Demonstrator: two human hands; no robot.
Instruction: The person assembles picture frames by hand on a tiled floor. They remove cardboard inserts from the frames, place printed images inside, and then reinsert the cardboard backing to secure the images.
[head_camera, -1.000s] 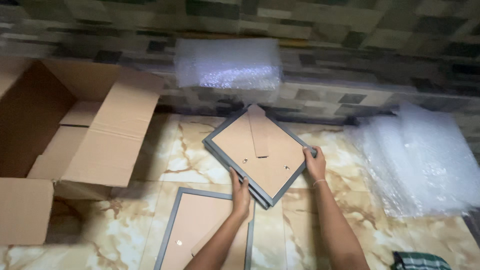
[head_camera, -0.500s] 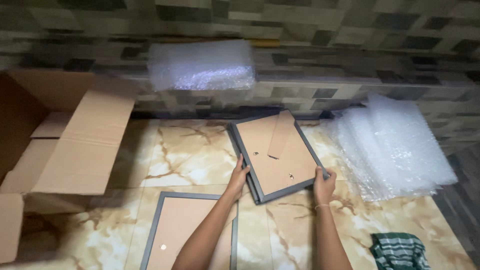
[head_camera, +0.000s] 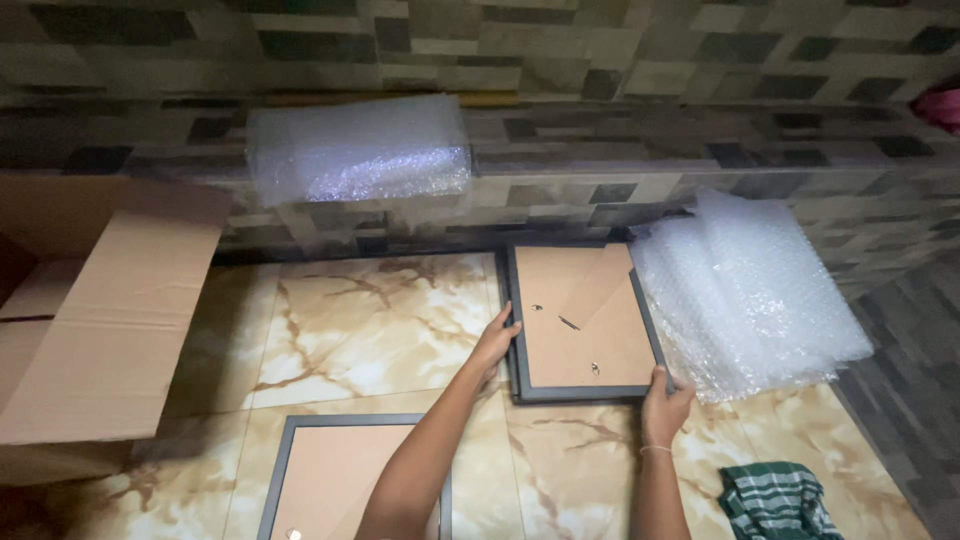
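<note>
A grey picture frame (head_camera: 583, 318) lies face down on the marble floor, its brown backing board up, on top of what looks like another frame. My left hand (head_camera: 496, 338) grips its left edge. My right hand (head_camera: 664, 403) holds its near right corner. The frame sits squared to the wall, beside a pile of bubble wrap sheets (head_camera: 745, 292). A second grey frame (head_camera: 340, 478) with a brown back lies nearer me at the lower left, partly hidden by my left arm.
An open cardboard box (head_camera: 95, 320) stands at the left with its flap folded out. A roll of bubble wrap (head_camera: 355, 152) rests on the wall ledge. A green striped cloth (head_camera: 778, 500) lies at the lower right.
Both hands have turned the frame from a diagonal angle until it is square to the wall, and slid it right against the bubble wrap pile. The view has shifted left.
</note>
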